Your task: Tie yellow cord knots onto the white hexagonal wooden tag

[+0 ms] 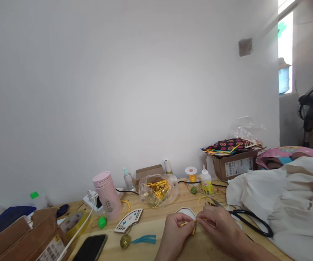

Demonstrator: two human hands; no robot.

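Note:
My left hand (177, 232) is closed in a pinch on a yellow cord (194, 229) near the table's front. Close beside it, my right hand (215, 224) pinches the same cord, and the fingertips of both hands almost meet. A loop of the cord rises behind my right hand. Just beyond my fingers lies a white octagonal piece (186, 211) with a dark edge, partly covered by my left hand. Black-handled scissors (251, 219) rest to the right, their blades partly behind my right hand. To the left are a fan-shaped white plaque (129, 220) and a gold bell (125, 241) with a blue tassel.
A pink tumbler (107, 195), a plastic bag of yellow cords (158, 190), a cord spool (191, 174) and a glue bottle (206, 183) stand towards the wall. A phone (90, 248) and cardboard box (25, 235) lie left. White cloth (287, 195) covers the right side.

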